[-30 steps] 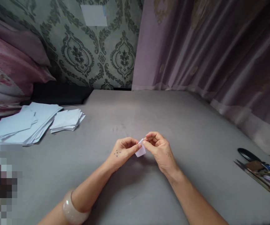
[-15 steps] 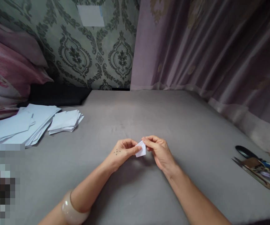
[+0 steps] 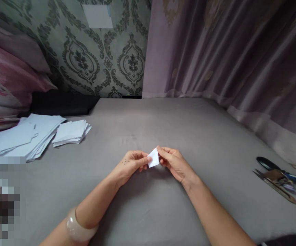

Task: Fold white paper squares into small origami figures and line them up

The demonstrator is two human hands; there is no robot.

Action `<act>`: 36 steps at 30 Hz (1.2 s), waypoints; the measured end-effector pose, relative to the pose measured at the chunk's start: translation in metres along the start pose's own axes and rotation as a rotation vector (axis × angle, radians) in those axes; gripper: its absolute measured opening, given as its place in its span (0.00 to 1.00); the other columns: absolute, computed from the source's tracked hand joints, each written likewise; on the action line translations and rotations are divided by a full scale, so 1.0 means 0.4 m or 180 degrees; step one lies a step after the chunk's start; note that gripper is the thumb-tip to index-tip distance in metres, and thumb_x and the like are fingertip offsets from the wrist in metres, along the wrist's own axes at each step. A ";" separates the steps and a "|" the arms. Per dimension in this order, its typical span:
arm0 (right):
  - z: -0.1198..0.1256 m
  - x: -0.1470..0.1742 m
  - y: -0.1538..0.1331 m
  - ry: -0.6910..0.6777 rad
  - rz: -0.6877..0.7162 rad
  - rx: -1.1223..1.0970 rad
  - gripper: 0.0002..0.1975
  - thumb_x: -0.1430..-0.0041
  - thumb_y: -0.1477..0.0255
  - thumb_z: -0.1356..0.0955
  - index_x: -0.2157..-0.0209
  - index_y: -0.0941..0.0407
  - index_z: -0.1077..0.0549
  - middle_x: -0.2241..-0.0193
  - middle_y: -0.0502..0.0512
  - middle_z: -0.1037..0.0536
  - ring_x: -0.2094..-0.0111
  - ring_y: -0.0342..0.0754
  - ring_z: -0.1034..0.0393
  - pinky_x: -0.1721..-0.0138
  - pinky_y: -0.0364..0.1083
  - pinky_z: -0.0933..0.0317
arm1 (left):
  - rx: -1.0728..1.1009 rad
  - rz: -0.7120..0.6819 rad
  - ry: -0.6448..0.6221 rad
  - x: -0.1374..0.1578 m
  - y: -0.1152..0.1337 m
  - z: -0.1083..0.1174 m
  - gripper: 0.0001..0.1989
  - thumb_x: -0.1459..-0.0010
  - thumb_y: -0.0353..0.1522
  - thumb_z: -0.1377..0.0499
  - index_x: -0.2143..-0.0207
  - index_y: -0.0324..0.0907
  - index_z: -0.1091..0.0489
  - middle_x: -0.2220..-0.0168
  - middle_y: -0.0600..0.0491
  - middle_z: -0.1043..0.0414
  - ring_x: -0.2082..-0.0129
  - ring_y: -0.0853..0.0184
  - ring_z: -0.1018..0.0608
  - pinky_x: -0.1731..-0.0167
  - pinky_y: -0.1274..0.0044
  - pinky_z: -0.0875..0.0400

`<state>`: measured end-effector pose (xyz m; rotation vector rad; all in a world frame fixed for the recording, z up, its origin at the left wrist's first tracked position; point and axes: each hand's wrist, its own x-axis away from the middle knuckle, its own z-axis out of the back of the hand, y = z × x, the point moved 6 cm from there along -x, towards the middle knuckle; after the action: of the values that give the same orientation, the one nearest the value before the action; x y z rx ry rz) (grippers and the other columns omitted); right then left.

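A small white piece of paper (image 3: pixel 154 159), which looks folded, is held up between both hands over the grey surface. My left hand (image 3: pixel 132 163) pinches its left edge between thumb and fingers. At the paper's upper right corner, the thumb and fingers of my right hand (image 3: pixel 172 160) are closed on it. The other fingers of the right hand curl behind, partly hidden. A pale bangle (image 3: pixel 79 227) circles my left forearm.
A stack of small white papers (image 3: pixel 70 132) and larger white sheets (image 3: pixel 38 128) lie at the left, by a black folded item (image 3: pixel 63 103). Pointed metal snips (image 3: pixel 276 186) and a dark-handled tool (image 3: pixel 267 163) lie at the right. A curtain (image 3: pixel 186 51) hangs behind.
More of the paper shows now, as my left thumb has drawn back toward its left edge. Both hands have shifted slightly, and the view has moved a little.
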<state>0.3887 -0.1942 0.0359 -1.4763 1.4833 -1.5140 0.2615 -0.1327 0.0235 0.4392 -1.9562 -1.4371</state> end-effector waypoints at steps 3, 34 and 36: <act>-0.014 0.006 -0.007 -0.0313 0.0105 0.0450 0.16 0.51 0.60 0.28 0.71 0.60 0.23 0.80 0.47 0.30 0.79 0.37 0.42 0.77 0.39 0.48 | -0.0133 -0.0061 0.0146 -0.005 0.000 0.015 0.17 0.52 0.42 0.35 0.74 0.35 0.27 0.83 0.57 0.34 0.84 0.78 0.38 0.82 0.83 0.47; -0.027 -0.002 -0.013 0.0464 0.1851 0.4024 0.13 0.44 0.78 0.37 0.58 0.54 0.27 0.60 0.57 0.27 0.57 0.50 0.34 0.54 0.48 0.39 | -0.3089 -0.1717 0.0811 -0.026 0.018 0.046 0.10 0.44 0.33 0.43 0.60 0.43 0.26 0.62 0.47 0.32 0.61 0.61 0.31 0.57 0.67 0.35; -0.023 -0.006 -0.013 0.0455 0.1838 0.3947 0.12 0.43 0.76 0.36 0.58 0.53 0.26 0.60 0.57 0.27 0.57 0.50 0.34 0.54 0.48 0.39 | -0.3082 -0.1695 0.0822 -0.029 0.016 0.049 0.10 0.45 0.33 0.42 0.60 0.43 0.26 0.62 0.47 0.32 0.61 0.61 0.31 0.57 0.67 0.35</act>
<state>0.3825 -0.1878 0.0418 -0.1881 0.6128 -1.6278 0.2574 -0.1094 0.0224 0.6496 -0.7824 -2.2981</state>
